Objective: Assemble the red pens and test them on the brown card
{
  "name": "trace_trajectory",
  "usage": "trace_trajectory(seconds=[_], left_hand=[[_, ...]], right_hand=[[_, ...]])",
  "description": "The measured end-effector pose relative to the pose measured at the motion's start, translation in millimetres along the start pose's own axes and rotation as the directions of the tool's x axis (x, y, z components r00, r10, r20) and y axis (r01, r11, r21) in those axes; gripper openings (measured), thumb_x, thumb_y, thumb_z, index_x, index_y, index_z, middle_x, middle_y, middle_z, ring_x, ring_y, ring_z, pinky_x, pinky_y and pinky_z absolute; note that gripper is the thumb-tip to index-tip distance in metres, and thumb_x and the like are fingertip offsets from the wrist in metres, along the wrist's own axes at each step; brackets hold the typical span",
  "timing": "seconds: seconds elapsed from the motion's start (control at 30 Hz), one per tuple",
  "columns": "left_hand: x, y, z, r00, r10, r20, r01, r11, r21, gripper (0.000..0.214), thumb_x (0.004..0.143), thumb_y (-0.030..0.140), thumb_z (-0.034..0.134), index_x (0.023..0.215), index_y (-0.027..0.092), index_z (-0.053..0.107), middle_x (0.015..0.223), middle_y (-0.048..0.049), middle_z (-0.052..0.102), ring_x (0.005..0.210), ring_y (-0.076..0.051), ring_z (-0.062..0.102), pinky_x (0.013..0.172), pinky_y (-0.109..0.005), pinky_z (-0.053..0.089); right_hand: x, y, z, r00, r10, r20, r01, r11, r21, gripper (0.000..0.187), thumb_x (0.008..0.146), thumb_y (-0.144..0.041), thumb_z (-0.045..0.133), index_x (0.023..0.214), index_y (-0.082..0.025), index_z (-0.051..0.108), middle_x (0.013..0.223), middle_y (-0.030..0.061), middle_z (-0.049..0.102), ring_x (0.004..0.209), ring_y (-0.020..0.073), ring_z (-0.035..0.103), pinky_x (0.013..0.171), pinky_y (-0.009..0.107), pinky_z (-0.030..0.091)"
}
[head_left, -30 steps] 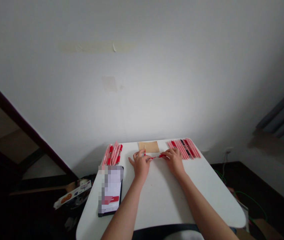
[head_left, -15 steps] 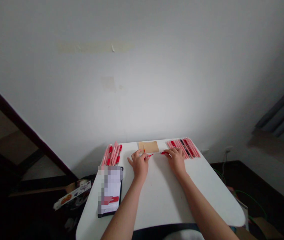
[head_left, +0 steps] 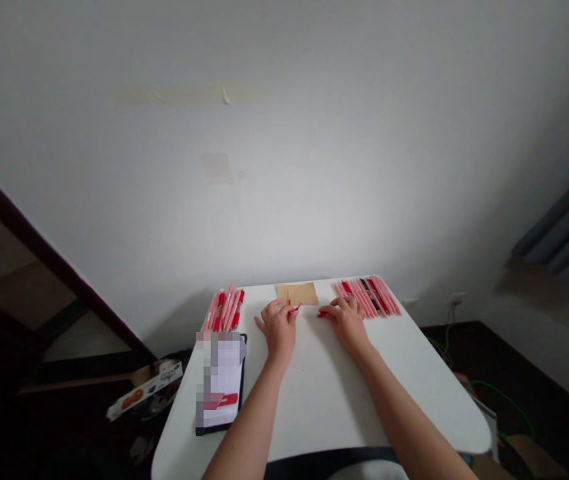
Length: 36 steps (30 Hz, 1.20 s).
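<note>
My left hand (head_left: 279, 328) rests over the far middle of the white table, fingers curled and pinching a slim pen part with a red tip (head_left: 295, 309) that points to the right and slightly up. A short gap away, my right hand (head_left: 350, 325) grips a small red pen piece (head_left: 323, 314) between thumb and fingers. The two parts are apart. Just beyond my left fingers lies a brown piece of card (head_left: 304, 293), with a small orange-yellow stick (head_left: 289, 297) at its near left. The fingers hide most of both held parts.
Pink, red and black pens (head_left: 368, 297) lie in a neat row at the far right. A looser bunch of pink and red pens (head_left: 224, 309) sits far left. Nearer, a phone-like device (head_left: 227, 383) lies on the white table (head_left: 324, 407). A wall stands behind.
My right hand has shifted slightly left and nearer with its red piece. The red tip at my left hand has tilted upward. The pale thin length between the hands no longer shows clearly.
</note>
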<state>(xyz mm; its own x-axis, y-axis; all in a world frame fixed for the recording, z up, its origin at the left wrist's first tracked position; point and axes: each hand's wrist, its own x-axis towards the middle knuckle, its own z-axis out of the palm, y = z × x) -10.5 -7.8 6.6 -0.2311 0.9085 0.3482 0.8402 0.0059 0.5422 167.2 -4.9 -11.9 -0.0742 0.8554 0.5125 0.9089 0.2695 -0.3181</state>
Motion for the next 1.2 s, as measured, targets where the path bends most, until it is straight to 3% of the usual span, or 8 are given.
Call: trace_trajectory(seconds=[0.23,1.2], left_hand=[[0.2,-2.5,3.0,1.0,0.007,-0.012,-0.007,1.0,0.0,0.014,0.081,0.029,0.062,0.091,0.028,0.072,0.124,-0.0053,0.057,0.12,-0.027,0.046,0.107,-0.065,0.025],[-1.3,-3.3,6.8,1.0,0.011,-0.023,-0.012,1.0,-0.008,0.015,0.08,0.03,0.063,0.092,0.029,0.072,0.123,-0.0059,0.057,0.12,-0.027,0.046,0.106,-0.065,0.024]], right_hand=[[0.0,-1.5,0.7,1.0,-0.019,0.005,0.019,0.998,-0.055,0.03,0.088,-0.018,0.054,0.094,-0.04,0.074,0.1,0.0055,0.061,0.104,0.0263,0.042,0.091,0.045,0.029],[0.1,-4.4,0.1,0.996,-0.075,0.041,0.075,0.997,-0.004,0.031,0.089,-0.021,0.054,0.111,-0.039,0.067,0.112,0.0006,0.067,0.108,0.0252,0.048,0.103,0.054,0.024]])
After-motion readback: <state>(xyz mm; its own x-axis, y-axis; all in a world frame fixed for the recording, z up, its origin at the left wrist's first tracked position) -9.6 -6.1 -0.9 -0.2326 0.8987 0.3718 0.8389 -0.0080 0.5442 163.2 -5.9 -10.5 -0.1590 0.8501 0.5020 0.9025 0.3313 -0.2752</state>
